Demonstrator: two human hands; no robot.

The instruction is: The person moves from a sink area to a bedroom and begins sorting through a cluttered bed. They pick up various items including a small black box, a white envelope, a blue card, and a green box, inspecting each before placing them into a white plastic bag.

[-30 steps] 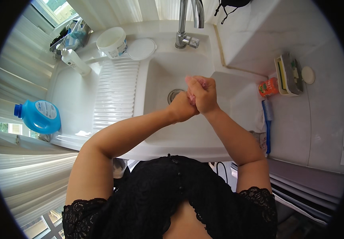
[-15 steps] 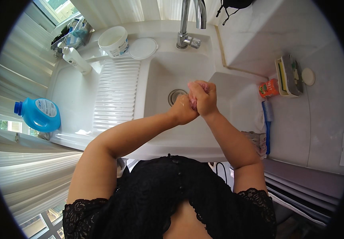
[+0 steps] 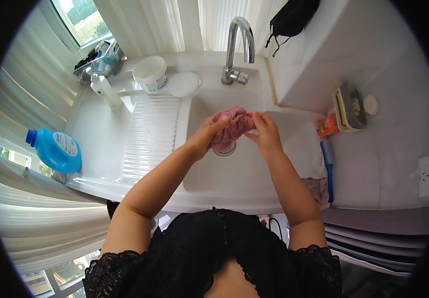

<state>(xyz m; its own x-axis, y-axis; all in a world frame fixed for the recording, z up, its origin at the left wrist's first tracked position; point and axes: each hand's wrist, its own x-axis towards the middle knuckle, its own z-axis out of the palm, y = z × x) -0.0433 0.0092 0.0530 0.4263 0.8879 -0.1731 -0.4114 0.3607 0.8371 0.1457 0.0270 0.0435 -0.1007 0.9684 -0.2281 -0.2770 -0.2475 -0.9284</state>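
A crumpled pink cloth [image 3: 234, 124] is stretched between my hands above the sink basin [image 3: 214, 176]. My left hand [image 3: 208, 135] grips its left side, the fingers partly hidden beneath the fabric. With thumb and fingers, my right hand [image 3: 266, 133] pinches the cloth's right end. Part of the drain [image 3: 225, 151] shows just below the cloth. Behind the basin rises a chrome tap [image 3: 237, 54], its spout beyond my hands; I see no water running from it.
Left of the basin lie a ribbed washboard [image 3: 152, 134], a white tub [image 3: 150, 74], its round lid [image 3: 183, 84], a pump bottle [image 3: 105, 90] and a blue detergent jug [image 3: 58, 150]. At right are a blue brush [image 3: 328, 169], an orange container [image 3: 326, 126], a sponge holder [image 3: 351, 109] and a greyish cloth [image 3: 316, 190].
My hands were clenched together around the bunched cloth. Now they are apart and the cloth is opened out between them, farther left. The whole view has shifted, with the tap appearing lower.
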